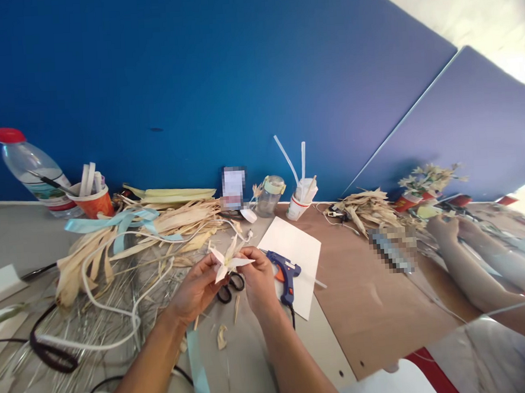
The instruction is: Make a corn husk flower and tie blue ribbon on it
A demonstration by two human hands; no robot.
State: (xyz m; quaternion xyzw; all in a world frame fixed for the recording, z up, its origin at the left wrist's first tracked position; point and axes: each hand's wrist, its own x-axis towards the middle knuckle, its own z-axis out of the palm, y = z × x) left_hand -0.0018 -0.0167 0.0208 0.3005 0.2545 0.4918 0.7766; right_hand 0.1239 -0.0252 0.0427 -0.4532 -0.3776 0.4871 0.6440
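Observation:
My left hand and my right hand meet over the middle of the table, both pinched on a small pale flower made of dried husk. Its pointed petals stick out above my fingers. Black-handled scissors lie on the table just under the hands. A blue and orange glue gun rests right beside my right hand, on a white sheet of paper.
A heap of dried husks with light blue ribbon and white cord covers the left. A bottle and orange cup stand at back left, a jar and cup of glue sticks at back centre. Another person's hands work at right.

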